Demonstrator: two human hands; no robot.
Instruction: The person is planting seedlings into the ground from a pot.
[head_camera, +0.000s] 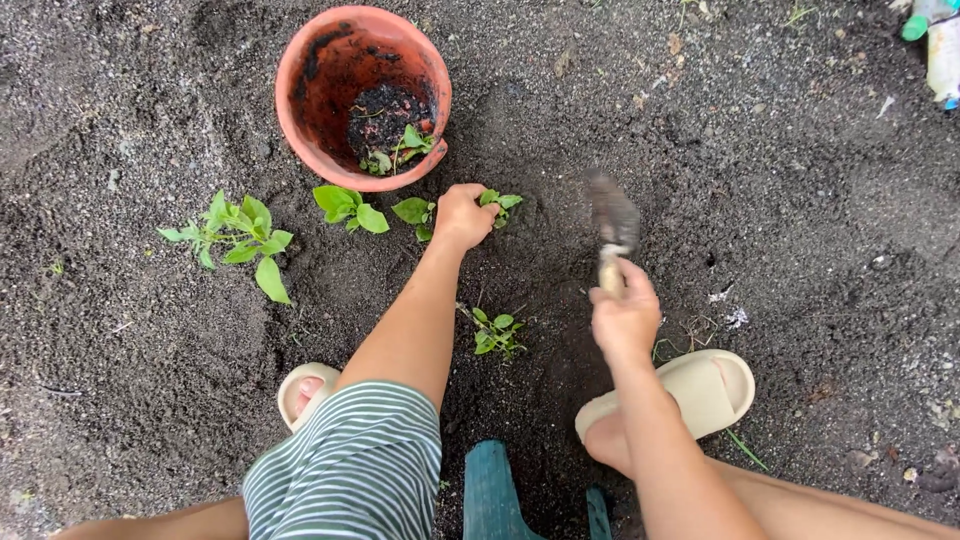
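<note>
My left hand (463, 215) is closed around a small green seedling (499, 201), holding it against the dark soil just below the terracotta pot (300, 60). My right hand (625, 312) grips the pale handle of a small trowel (612, 215), its soil-caked blade blurred and raised over the ground to the right of the seedling. The pot lies tilted on the soil with some dark earth and a few green seedlings (400, 145) inside.
More seedlings stand in the soil: a larger one (240, 238) at left, two (350, 207) near the pot, one (495, 333) between my arms. My feet in beige slippers (715, 385) rest on the ground. A green stool (490, 495) is below me. A bottle (940, 45) lies top right.
</note>
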